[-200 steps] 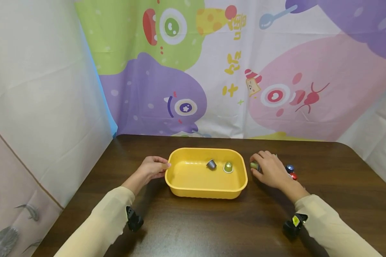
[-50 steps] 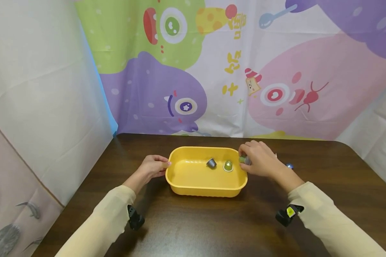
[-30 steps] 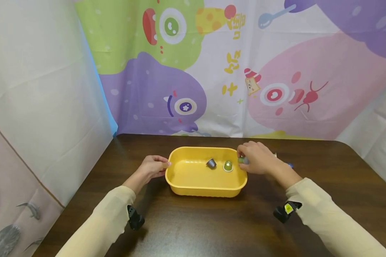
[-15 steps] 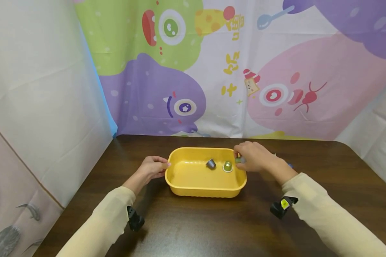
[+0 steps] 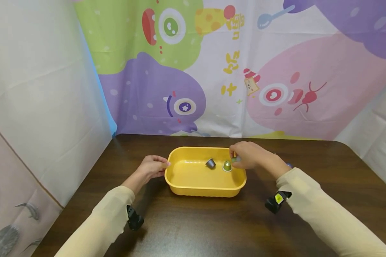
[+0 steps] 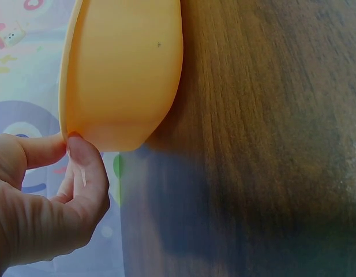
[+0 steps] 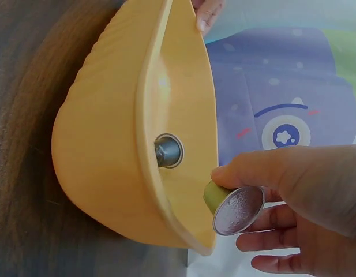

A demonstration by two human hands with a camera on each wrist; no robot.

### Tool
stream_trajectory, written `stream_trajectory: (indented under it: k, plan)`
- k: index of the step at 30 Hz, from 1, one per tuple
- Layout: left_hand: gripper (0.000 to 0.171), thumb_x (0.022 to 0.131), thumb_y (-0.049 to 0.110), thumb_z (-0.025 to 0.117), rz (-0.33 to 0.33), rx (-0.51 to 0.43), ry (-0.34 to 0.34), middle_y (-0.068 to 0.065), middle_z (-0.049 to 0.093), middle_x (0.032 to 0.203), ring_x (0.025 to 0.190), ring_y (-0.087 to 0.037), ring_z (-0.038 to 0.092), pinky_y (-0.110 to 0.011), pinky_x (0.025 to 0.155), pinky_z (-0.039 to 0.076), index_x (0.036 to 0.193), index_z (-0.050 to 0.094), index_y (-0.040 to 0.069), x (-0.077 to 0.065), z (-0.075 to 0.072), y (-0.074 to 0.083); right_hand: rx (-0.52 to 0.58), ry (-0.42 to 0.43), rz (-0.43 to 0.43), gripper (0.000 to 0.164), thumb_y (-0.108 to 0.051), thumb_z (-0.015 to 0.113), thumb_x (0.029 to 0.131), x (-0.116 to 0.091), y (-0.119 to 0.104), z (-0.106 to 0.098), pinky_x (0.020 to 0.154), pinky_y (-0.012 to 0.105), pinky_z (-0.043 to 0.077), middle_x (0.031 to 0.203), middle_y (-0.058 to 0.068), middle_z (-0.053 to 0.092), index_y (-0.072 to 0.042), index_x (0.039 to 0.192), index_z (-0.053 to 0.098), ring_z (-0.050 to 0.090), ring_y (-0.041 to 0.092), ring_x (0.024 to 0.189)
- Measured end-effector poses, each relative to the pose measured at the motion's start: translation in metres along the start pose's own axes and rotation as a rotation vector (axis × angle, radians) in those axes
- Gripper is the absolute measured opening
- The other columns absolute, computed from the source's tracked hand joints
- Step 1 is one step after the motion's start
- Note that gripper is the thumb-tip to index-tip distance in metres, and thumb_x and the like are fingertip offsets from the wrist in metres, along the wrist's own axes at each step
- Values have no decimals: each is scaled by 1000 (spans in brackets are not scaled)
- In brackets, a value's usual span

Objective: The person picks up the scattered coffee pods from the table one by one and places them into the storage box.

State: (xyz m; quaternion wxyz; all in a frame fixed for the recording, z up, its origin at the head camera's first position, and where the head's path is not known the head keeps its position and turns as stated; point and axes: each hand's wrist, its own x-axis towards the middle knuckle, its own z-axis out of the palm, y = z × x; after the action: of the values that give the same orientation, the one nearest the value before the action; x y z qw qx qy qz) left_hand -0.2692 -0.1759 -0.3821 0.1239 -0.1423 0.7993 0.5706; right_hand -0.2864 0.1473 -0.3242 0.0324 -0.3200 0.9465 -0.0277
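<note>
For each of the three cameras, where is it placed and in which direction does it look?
Head: on the head, looks forward and down at the tub on the table; both sleeves and hands show.
Left wrist: on the left wrist, looks along the left hand holding the tub's end.
Right wrist: on the right wrist, looks along the right hand pinching a green capsule over the tub.
All share the tub.

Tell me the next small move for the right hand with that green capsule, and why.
Probably lower it a little and let go. The right hand pinches the green capsule just inside the yellow tub's right rim, above its floor, beside the gold-green capsule and the grey capsule already lying there. The left hand holds the tub's left end, steadying it.
</note>
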Motion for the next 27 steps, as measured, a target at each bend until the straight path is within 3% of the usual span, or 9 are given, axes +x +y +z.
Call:
stream_trajectory:
  k: [8, 13, 27]
  plan:
    - [30, 92, 12, 64, 8, -17, -7, -8, 54, 94, 77, -13, 55, -32, 84, 58, 114, 57, -6, -1, 1, 2, 38, -100, 34, 12, -22, 67, 83, 10, -5, -4, 64, 26, 42, 83, 4, 62, -14, 89, 62, 50, 15, 70]
    - [29, 91, 11, 64, 10, -23, -8, -7, 53, 92, 75, -13, 54, -27, 77, 59, 114, 57, -6, -1, 0, 3, 36, -142, 51, 13, -22, 67, 84, 15, -6, -6, 63, 26, 41, 85, 4, 62, -13, 91, 62, 50, 15, 70]
    - [29, 91, 11, 64, 10, -33, -18, -5, 53, 89, 73, -11, 54, -22, 69, 57, 113, 56, -6, 0, -1, 0, 20, -179, 76, 16, -24, 68, 83, 30, -4, -7, 68, 29, 46, 88, 3, 63, -13, 93, 62, 55, 16, 76]
